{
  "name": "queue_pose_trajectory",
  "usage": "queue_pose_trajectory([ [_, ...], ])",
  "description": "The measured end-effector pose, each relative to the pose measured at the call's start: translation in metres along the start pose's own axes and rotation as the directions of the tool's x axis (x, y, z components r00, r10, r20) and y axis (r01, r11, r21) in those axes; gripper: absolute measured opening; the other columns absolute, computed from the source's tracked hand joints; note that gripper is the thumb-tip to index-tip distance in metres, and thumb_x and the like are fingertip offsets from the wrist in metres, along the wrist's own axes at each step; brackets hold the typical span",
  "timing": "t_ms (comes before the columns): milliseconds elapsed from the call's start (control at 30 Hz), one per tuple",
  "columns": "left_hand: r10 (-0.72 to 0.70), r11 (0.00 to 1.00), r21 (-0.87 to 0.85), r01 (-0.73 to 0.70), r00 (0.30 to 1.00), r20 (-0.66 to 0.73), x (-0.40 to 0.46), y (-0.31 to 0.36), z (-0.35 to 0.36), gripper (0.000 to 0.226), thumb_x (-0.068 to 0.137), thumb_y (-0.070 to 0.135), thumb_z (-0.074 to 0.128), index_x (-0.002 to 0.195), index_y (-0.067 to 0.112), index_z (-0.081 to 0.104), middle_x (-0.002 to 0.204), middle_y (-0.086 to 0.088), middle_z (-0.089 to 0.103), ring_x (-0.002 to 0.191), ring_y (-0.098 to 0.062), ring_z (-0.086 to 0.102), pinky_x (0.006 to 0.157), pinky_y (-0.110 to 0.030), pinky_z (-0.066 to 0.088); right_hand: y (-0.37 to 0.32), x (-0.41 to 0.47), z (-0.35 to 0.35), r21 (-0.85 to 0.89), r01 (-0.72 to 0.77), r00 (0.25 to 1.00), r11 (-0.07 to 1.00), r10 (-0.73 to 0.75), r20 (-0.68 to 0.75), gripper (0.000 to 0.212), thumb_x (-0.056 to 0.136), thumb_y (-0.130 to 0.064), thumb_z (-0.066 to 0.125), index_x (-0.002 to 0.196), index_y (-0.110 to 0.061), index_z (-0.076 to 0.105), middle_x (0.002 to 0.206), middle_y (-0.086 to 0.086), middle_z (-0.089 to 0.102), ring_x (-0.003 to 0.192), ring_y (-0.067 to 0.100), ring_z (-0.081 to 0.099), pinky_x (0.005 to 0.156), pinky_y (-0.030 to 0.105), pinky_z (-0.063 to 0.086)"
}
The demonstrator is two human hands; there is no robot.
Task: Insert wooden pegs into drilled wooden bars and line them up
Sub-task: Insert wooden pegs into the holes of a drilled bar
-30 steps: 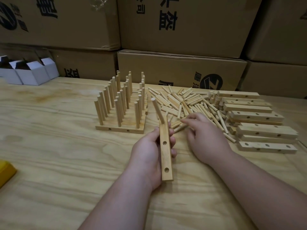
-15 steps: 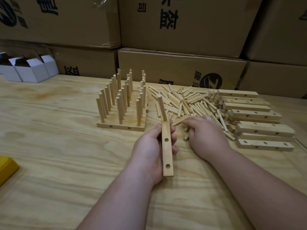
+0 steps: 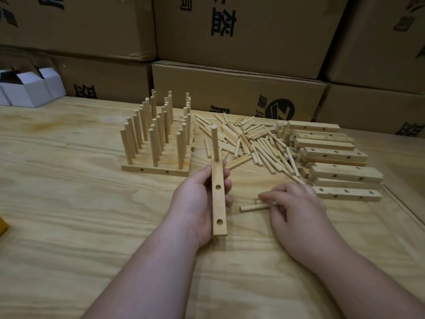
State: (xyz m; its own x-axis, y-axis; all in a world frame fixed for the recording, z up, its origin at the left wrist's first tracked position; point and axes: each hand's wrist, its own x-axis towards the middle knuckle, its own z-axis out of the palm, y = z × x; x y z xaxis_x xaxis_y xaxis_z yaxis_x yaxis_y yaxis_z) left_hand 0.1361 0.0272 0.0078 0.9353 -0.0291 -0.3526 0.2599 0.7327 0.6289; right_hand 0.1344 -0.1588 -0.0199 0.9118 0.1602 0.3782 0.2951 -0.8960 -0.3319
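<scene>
Left hand (image 3: 200,203) grips a drilled bar (image 3: 219,199), fingers curled round its far half; bar runs near-to-far, raised off the desk (image 3: 69,222). One peg (image 3: 215,143) stands upright in the bar's far hole. Two holes nearer the wrist are unfilled.

Right hand (image 3: 296,206) lies low on the desk, right of the bar, fingers curled over loose pegs (image 3: 254,207) lying crosswise; looks like two, though the fingers hide part of them, so the count is unsure. The peg ends stick out left of the fingertips.

Far left of the hands: finished bars (image 3: 156,166) set side by side, each with upright pegs, forming a block. Side holes show on the nearest one.

Far centre: peg heap (image 3: 250,139), scattered flat on the desk.

Far right: bar stack (image 3: 331,162), undone, in rough rows, touching the heap's right edge.

Behind the desk, brown cartons (image 3: 236,88) with black print. White boxes (image 3: 30,88) at far left. Yellow object (image 3: 2,226) at the left edge, mostly cut off.
</scene>
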Motion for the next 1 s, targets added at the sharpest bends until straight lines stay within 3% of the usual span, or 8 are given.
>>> queue_pose_trajectory([
  [133,0.002,1.000,-0.002,-0.002,1.000,-0.004,-0.002,0.001,0.001,0.033,0.105,0.025,0.047,0.112,0.008,0.074,0.084,-0.002,0.067,0.062,-0.011,0.060,0.049,-0.023,0.043,0.004,0.005,-0.009,-0.149,-0.102,0.980,0.984,0.125,0.152,0.028,0.094,-0.048,0.052,0.120,-0.045,0.062,0.109,-0.019,0.039,0.117,0.011,0.032,0.093,0.035,0.024],
  [233,0.017,1.000,0.010,-0.017,1.000,-0.013,-0.002,0.001,0.002,0.031,0.105,0.025,0.049,0.108,0.009,0.075,0.084,-0.002,0.067,0.062,-0.011,0.060,0.048,-0.023,0.043,0.005,0.011,-0.016,-0.107,-0.124,0.973,0.987,0.142,0.180,0.015,0.090,-0.056,0.055,0.101,-0.045,0.059,0.107,-0.020,0.041,0.114,0.009,0.035,0.097,0.036,0.029],
  [333,0.031,0.999,0.039,-0.030,0.999,-0.014,0.000,0.000,0.000,0.031,0.104,0.028,0.052,0.110,0.008,0.074,0.087,-0.004,0.065,0.062,-0.012,0.058,0.048,-0.024,0.043,0.000,0.013,-0.015,-0.021,-0.089,0.985,0.996,0.091,0.146,0.009,0.090,-0.045,0.062,0.091,-0.041,0.055,0.096,-0.021,0.049,0.103,0.009,0.043,0.093,0.034,0.035],
  [433,0.018,0.995,0.095,-0.017,1.000,-0.012,0.001,0.000,-0.002,0.031,0.100,0.036,0.057,0.106,0.008,0.070,0.081,-0.006,0.059,0.059,-0.014,0.052,0.047,-0.024,0.044,-0.004,0.014,-0.014,0.070,-0.050,0.992,0.996,0.042,0.120,0.016,0.089,-0.031,0.068,0.088,-0.038,0.054,0.087,-0.021,0.053,0.094,0.008,0.048,0.088,0.033,0.040],
  [567,0.028,0.994,0.106,-0.027,1.000,-0.008,0.002,-0.001,-0.003,0.029,0.097,0.040,0.062,0.093,0.013,0.068,0.071,-0.005,0.057,0.054,-0.015,0.050,0.055,-0.025,0.041,0.000,0.015,-0.012,0.027,-0.011,0.986,1.000,0.007,0.166,0.022,0.095,-0.032,0.062,0.116,-0.036,0.064,0.101,-0.019,0.057,0.109,0.010,0.047,0.100,0.030,0.036],
  [700,0.048,0.995,0.089,-0.047,0.999,-0.015,0.004,-0.002,-0.003,0.028,0.096,0.041,0.064,0.093,0.013,0.069,0.069,-0.003,0.059,0.053,-0.013,0.053,0.049,-0.023,0.043,0.000,0.014,-0.009,0.117,0.047,0.994,0.992,-0.058,0.093,0.013,0.098,-0.029,0.056,0.106,-0.038,0.059,0.103,-0.021,0.051,0.106,0.004,0.041,0.087,0.013,0.029],
  [833,0.058,0.995,0.082,-0.058,0.998,-0.008,0.005,-0.003,-0.003,0.027,0.095,0.040,0.065,0.091,0.014,0.070,0.068,-0.002,0.061,0.054,-0.013,0.053,0.050,-0.023,0.043,-0.001,0.013,-0.010,0.306,0.066,0.997,0.950,-0.077,0.025,0.017,0.096,-0.025,0.059,0.099,-0.041,0.056,0.093,-0.029,0.057,0.095,-0.007,0.052,0.074,0.004,0.036],
  [1000,0.079,0.989,0.128,-0.079,0.997,0.006,0.003,-0.004,-0.004,0.026,0.094,0.040,0.065,0.088,0.015,0.069,0.069,-0.004,0.057,0.053,-0.015,0.049,0.052,-0.024,0.044,-0.004,0.012,-0.010,0.349,0.183,0.983,0.919,-0.169,-0.071,0.017,0.093,-0.017,0.066,0.103,-0.031,0.067,0.095,-0.025,0.061,0.096,-0.006,0.056,0.077,0.002,0.036],
])
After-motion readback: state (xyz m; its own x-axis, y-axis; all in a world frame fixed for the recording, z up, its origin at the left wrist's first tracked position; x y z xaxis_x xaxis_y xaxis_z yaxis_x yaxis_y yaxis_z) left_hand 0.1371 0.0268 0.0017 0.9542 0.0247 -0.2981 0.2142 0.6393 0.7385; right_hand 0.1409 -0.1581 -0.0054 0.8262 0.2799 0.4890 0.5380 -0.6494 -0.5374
